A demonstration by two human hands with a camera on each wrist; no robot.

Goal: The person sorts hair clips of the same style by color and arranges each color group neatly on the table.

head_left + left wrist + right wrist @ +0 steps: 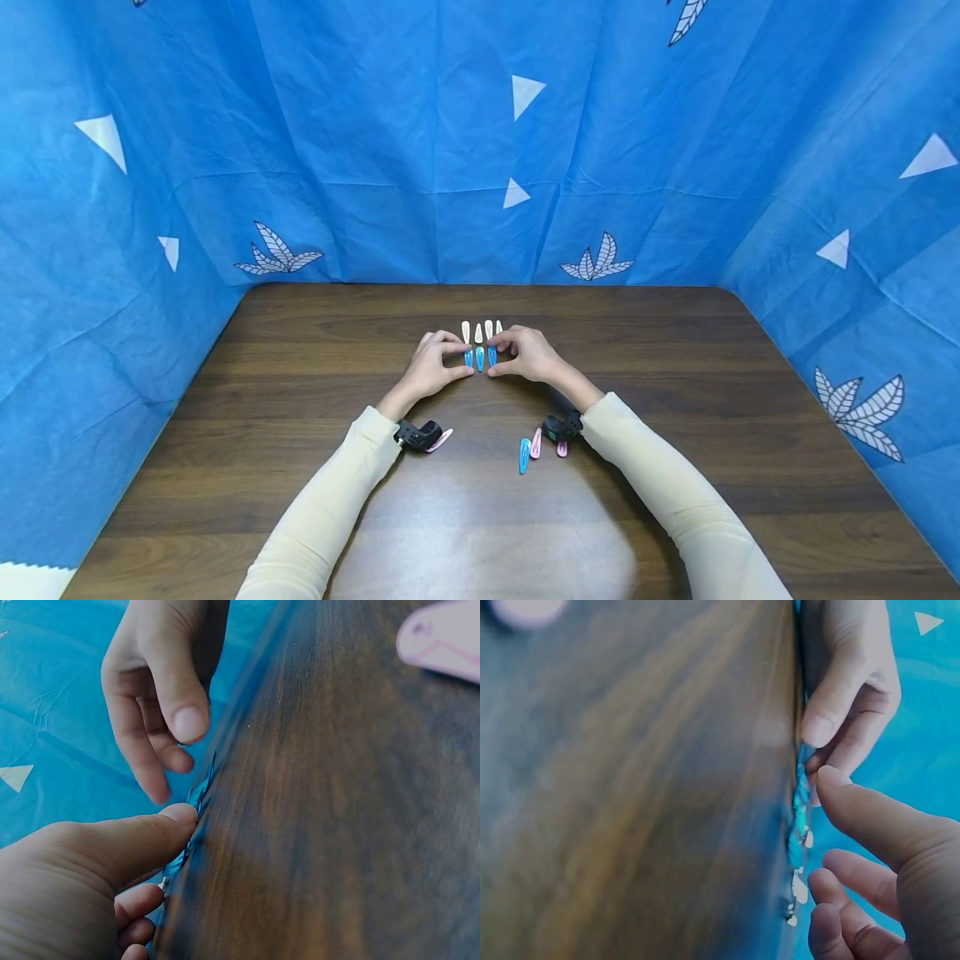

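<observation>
Three blue hair clips stand in a short row on the table: a left clip (468, 359), a middle clip (480, 359) and a right clip (492, 356). My left hand (429, 367) pinches the left clip end to end between thumb and finger; its thumb touches blue in the left wrist view. Around the right clip, my right hand (528, 356) holds thumb and fingers apart; in the right wrist view its thumb (862, 810) looks slightly off the clips. Just behind the blue row lie several cream hair clips (478, 334), the rightmost partly covered by the right hand.
Nearer me on the wooden table (300, 467) lie a blue clip (524, 457), a pink clip (536, 443), another pink clip (562, 449) by the right wrist, and a third pink clip (442, 440) partly under the left wrist camera. A blue curtain (390, 225) hangs behind the table.
</observation>
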